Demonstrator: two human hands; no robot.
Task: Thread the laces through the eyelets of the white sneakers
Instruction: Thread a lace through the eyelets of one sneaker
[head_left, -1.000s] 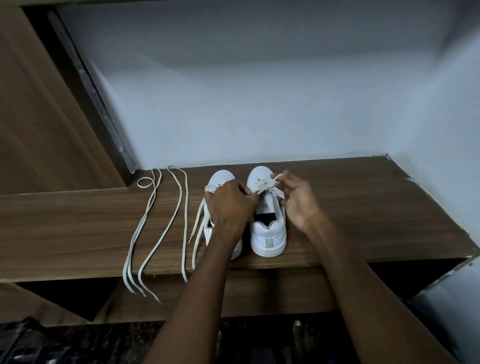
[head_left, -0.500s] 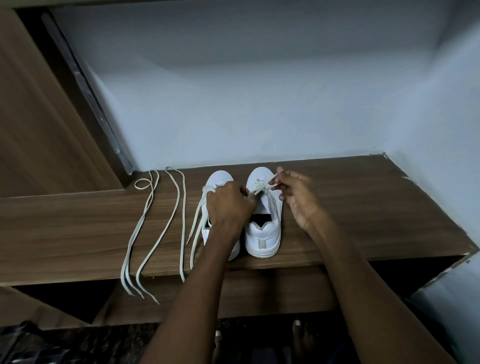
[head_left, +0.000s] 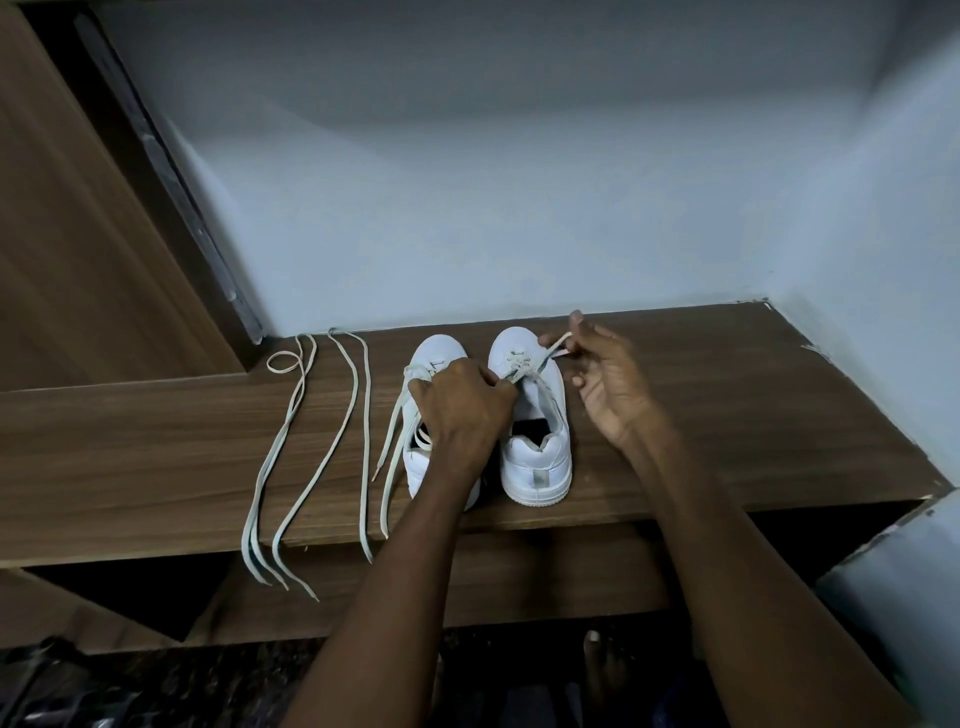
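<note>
At the near edge of the wooden table (head_left: 727, 415), two loose laces (head_left: 291, 457) hang their tips over the front, left of the white sneakers (head_left: 535, 415), which stand side by side with heels toward the person and toes toward the wall, long axes running near to far. The left hand (head_left: 457, 410) grips lace over the left shoe, fingers curled at the right sneaker's eyelets. Farther back, the right hand (head_left: 605, 384) has drawn its pinched lace end (head_left: 558, 345) out to the right since a second ago, so one eyelet pass looks nearly pulled through.
</note>
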